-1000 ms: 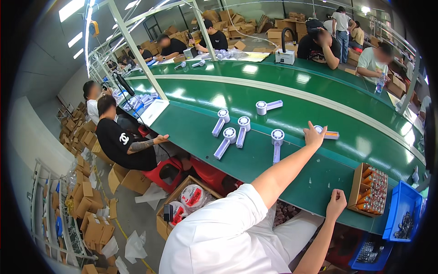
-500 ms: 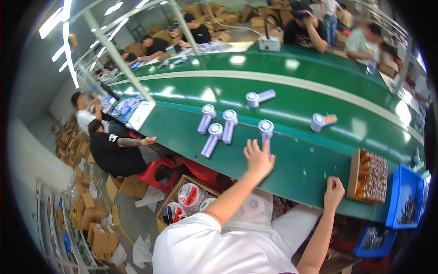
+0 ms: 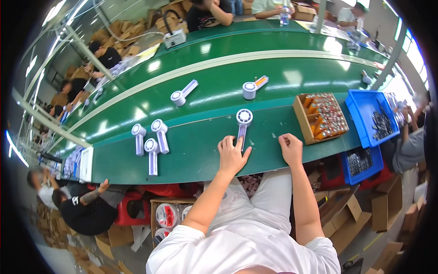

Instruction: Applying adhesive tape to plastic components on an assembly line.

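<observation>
Grabbing the fan (image 3: 244,118) left of the battery carton (image 3: 304,123), I'd pinch its handle (image 3: 242,132), probably light, stiff, slick plastic, where the left hand (image 3: 232,155) rests spread, ungripping (right hand (image 3: 291,149) curled beside the carton, can't tell if empty).

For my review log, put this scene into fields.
Left hand: on the handle of a pale-purple plastic fan
Right hand: curled, left of a brown cardboard box of orange cylinders
Green bench: three similar fans farther left
Green conveyor belt: two more fans, one with orange in its handle
Right side: two blue plastic bins with small parts
</observation>
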Demonstrator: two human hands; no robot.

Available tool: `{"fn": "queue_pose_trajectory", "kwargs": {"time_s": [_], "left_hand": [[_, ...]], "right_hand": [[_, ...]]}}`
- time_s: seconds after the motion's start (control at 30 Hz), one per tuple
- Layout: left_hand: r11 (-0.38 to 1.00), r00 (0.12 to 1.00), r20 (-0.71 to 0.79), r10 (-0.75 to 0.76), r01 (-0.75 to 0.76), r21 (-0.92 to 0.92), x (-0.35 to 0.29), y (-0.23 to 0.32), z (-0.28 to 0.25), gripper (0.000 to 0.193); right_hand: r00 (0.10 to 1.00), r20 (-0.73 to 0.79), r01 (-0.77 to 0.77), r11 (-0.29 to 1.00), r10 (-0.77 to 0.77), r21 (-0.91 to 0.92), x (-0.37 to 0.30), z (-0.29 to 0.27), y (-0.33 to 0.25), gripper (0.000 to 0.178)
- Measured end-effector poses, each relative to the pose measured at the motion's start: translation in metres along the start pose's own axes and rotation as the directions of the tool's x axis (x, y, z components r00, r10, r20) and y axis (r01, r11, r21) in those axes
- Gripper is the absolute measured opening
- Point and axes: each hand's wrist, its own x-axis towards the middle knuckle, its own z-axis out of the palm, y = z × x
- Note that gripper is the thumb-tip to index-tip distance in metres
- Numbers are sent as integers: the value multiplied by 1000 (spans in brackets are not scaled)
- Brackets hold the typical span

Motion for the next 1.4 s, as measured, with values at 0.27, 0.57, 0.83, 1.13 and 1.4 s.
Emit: {"fn": "queue_pose_trajectory", "kwargs": {"time_s": [0.27,0.57,0.83,1.13,1.4], "left_hand": [[970,981,70,183,-169,-177,-3,-2,-19,50],[932,971,83,222,-187,-309,-1,-8,-19,49],[924,975,115,188,-136,-357,-6,-12,-19,57],[860,961,-262,84,-203,-468,-14,-2,-33,47],[412,976,-169,-140,-98,-906,-41,49,-84,33]], "right_hand": [[978,-74,185,977,-194,-107,8,-7,-21,11],[952,-172,7,582,-252,-813,140,-58,-3,26],[940,3,205,558,-341,-804,149,-65,13,25],[964,-245,154,965,-100,212,106,-78,-75,32],[903,424,-298,612,-68,733,-11,-48,-122,38]]}}
